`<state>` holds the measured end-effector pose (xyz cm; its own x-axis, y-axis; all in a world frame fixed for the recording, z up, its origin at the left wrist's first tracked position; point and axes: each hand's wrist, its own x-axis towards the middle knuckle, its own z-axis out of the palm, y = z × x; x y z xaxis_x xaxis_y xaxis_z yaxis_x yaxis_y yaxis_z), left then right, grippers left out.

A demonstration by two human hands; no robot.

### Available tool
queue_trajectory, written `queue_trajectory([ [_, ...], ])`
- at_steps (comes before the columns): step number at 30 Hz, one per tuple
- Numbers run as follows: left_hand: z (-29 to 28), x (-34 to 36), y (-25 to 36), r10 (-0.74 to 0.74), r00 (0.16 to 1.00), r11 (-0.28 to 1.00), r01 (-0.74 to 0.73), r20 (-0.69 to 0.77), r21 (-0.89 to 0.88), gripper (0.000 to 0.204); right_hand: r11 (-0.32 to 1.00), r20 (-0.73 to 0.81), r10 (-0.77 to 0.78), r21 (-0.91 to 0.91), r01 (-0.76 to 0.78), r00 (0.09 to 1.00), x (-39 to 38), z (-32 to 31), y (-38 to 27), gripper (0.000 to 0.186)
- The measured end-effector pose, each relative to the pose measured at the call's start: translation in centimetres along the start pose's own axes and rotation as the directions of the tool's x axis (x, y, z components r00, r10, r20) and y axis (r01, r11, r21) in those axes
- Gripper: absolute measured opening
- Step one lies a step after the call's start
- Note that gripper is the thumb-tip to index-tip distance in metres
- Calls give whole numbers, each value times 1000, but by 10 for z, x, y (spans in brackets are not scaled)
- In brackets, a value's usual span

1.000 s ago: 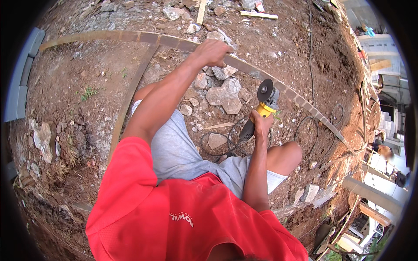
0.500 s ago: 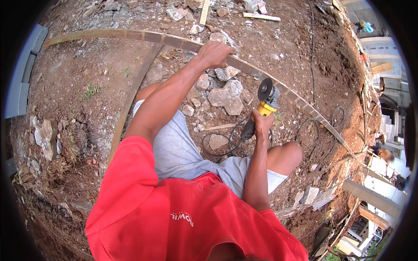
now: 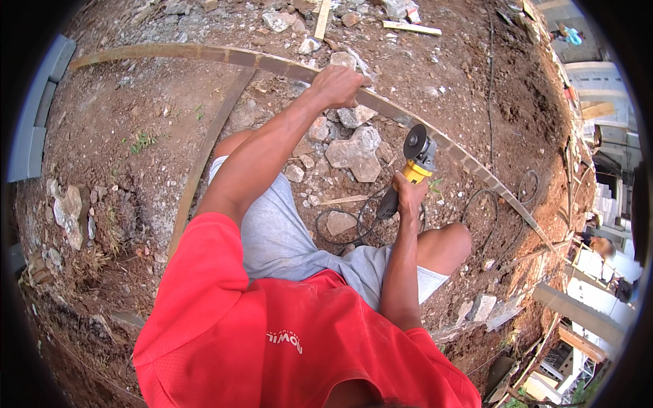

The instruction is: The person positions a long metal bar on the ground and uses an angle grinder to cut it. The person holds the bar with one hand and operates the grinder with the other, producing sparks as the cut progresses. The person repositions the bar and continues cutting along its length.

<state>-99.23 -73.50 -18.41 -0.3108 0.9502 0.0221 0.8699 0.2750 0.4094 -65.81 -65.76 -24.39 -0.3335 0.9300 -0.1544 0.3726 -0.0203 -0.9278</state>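
A long narrow brown bar [image 3: 275,64] with several bands along it crosses in front of me. A second brown bar [image 3: 216,129] meets it at the left and runs back toward me. My left hand [image 3: 338,86] is closed over the long bar, fingers curled round its far side. In my right hand [image 3: 410,192] is a yellow and black angle grinder [image 3: 416,168], gripped by its body with the dark disc [image 3: 415,141] up. The disc is close to the bar's near side; whether it touches or spins, I cannot tell.
Broken rocks [image 3: 355,154] lie on the dirt between my knees and the long bar. A black cable [image 3: 333,239] loops beside my legs. Wood offcuts [image 3: 412,28] lie beyond the bar. Grey blocks [image 3: 30,129] stand far left, and planks [image 3: 578,313] at the right edge.
The view has shifted very slightly. Both hands, the angle grinder and the bar keep nearly the same places.
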Motion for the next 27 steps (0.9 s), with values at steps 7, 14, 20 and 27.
queue_trajectory([
  [7,2,0,0,-13,1000,1000,13,-5,19,54,1000,-6,-1,12,1,1000,-2,3,-3,42],
  [14,7,2,-5,-31,999,999,31,11,16,55,999,1,-27,-26,27,1000,4,4,2,43],
  [20,0,-3,-1,20,999,1000,-19,-43,23,59,997,31,-7,76,5,1000,3,7,0,43],
  [27,-3,-3,1,5,1000,999,-4,-8,33,59,999,6,-36,35,36,999,6,8,4,43],
])
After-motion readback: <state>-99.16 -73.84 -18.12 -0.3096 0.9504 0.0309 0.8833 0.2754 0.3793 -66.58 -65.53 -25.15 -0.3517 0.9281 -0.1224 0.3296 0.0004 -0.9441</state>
